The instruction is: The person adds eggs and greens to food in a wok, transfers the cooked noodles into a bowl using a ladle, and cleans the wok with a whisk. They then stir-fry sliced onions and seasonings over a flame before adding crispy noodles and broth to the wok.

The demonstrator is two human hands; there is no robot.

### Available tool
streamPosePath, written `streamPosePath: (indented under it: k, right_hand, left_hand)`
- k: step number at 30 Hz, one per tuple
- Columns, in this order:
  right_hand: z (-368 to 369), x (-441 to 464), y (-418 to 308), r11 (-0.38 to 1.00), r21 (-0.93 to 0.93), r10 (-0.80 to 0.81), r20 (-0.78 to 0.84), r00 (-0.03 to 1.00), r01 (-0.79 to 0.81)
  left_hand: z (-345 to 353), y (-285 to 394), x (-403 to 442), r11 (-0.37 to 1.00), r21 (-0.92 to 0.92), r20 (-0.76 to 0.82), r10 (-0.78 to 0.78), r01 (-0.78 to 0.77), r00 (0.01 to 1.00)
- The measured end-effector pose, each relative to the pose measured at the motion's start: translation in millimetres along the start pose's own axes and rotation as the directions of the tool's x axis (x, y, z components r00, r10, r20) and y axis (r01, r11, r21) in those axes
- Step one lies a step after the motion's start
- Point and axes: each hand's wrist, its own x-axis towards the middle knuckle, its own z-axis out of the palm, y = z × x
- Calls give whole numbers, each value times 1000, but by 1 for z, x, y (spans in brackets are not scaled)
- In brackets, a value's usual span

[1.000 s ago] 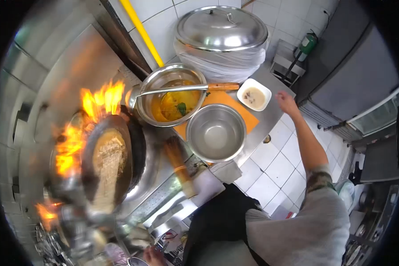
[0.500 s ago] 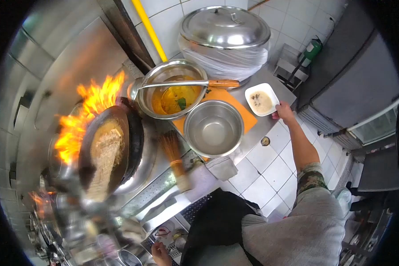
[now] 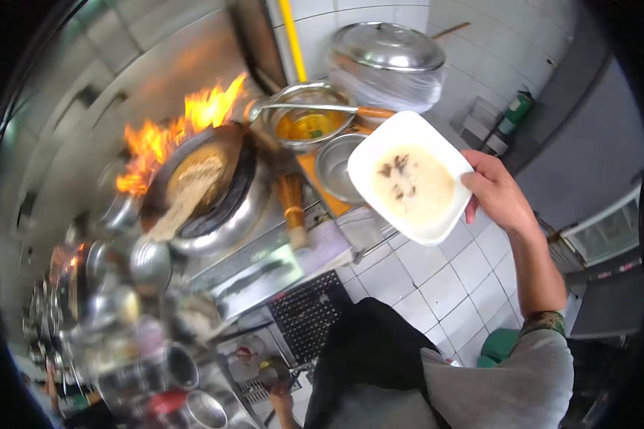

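My right hand grips the edge of a white square bowl, thumb over the rim. Inside is a creamy, pale liquid with several dark bits. The bowl is held up in front of me, tilted in the view. Low in the view, my left hand is beside a small dark round thing; its fingers are too unclear to tell whether it holds anything. On the stove a dark wok contains brownish food, with a pale mass reaching over its near rim. Tall flames rise behind it.
A metal basin of orange liquid has a wooden-handled ladle across it. A metal bowl, partly hidden, stands on an orange board. A bamboo brush lies by the stove. A lidded pot stands behind; blurred metalware is at left.
My right hand has lifted the white bowl from over the counter's right end and brought it closer to me. The head view has shifted, and my left hand appears slightly further right.
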Motion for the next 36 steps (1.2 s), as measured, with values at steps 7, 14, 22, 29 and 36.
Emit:
streamPosePath:
  k: [7, 14, 22, 29, 36]
  right_hand:
    - [81, -64, -82, 977, 212, -136, 474, 870, 38]
    - [124, -107, -136, 982, 180, -145, 584, 799, 46]
    - [149, -122, -153, 911, 261, -412, 534, 739, 320]
    - [151, -129, -136, 809, 239, -587, 361, 724, 536]
    - [146, -129, -144, 792, 249, -609, 391, 690, 558]
  left_hand:
    - [80, -14, -138, 676, -528, 386, -347, 513, 855]
    - [111, -30, -195, 711, -477, 325, -403, 517, 855]
    - [117, -15, -195, 527, -593, 324, -535, 608, 780]
    - [125, -5, -189, 461, -629, 343, -558, 626, 756]
    - [129, -1, -180, 459, -636, 346, -549, 621, 761]
